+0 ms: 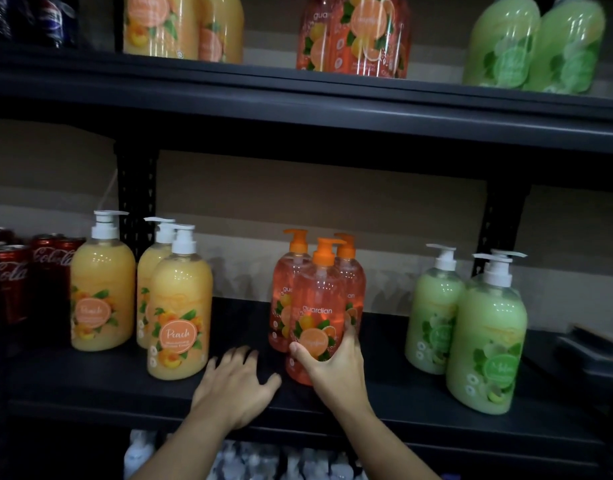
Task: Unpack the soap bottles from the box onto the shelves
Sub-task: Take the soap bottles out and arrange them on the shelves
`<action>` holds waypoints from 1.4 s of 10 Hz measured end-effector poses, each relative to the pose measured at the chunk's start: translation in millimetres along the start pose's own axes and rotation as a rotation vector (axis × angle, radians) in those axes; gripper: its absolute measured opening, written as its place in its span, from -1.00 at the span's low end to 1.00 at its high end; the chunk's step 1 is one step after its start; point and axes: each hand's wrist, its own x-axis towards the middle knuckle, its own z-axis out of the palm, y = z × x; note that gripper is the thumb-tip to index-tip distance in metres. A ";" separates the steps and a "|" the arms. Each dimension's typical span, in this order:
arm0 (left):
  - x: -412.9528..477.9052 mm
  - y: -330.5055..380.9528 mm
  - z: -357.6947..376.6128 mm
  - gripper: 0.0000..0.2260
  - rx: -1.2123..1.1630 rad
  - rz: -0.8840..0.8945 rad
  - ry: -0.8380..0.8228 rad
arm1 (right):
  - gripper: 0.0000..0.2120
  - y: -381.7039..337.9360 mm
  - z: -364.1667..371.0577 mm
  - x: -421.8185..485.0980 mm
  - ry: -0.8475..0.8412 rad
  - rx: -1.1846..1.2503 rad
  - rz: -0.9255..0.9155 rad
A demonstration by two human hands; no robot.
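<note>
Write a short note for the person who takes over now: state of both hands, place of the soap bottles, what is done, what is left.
Right hand grips the front orange bottle, which stands on the middle shelf before two other orange bottles.
Left hand is open and holds nothing, above the shelf between the peach bottles and the orange ones.
Done: three peach, three orange, three green bottles on this shelf; the upper shelf carries all three colours too.
Left: release the orange bottle. The box is not in view, so I cannot tell how many remain.
</note>
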 end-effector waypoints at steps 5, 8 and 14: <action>-0.4 0.3 0.0 -0.32 -0.009 -0.001 0.009 | 0.07 3.0 1.6 1.4 0.018 -0.010 -0.009; -2.5 1.0 -0.8 -0.32 -0.022 -0.002 0.029 | 0.12 4.7 2.0 1.5 0.036 0.029 -0.020; -20.3 -141.9 -93.7 -0.90 -0.733 -0.328 0.708 | -0.15 -87.0 102.4 -46.7 -0.168 0.076 -0.303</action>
